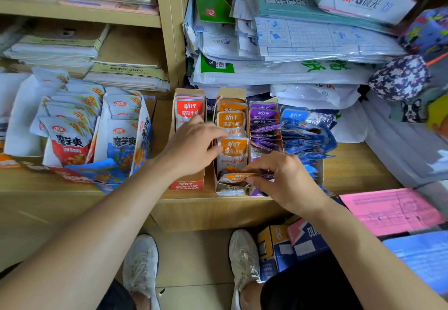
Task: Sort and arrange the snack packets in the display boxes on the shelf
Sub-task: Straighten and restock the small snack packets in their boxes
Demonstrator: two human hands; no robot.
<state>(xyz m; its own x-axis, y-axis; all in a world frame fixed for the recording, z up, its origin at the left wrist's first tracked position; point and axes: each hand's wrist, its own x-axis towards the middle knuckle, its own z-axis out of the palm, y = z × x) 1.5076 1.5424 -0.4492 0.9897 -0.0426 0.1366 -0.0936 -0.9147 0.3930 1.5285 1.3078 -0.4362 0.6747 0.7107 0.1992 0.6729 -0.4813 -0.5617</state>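
Four narrow display boxes stand side by side on the wooden shelf: a red box, an orange box, a purple one and a blue one. Red packets stand upright at the back of the red box. Orange packets lean in the orange box. My left hand reaches over the red box, fingertips touching an upright orange packet. My right hand pinches a flat orange packet at the orange box's front. Purple packets and blue packets lie tumbled in their boxes.
Two larger boxes of white konjac snack packets stand at the left on the shelf. Stacks of paper and plastic-wrapped stationery pile up behind. Pink paper lies at the right. Cartons sit on the floor beside my shoes.
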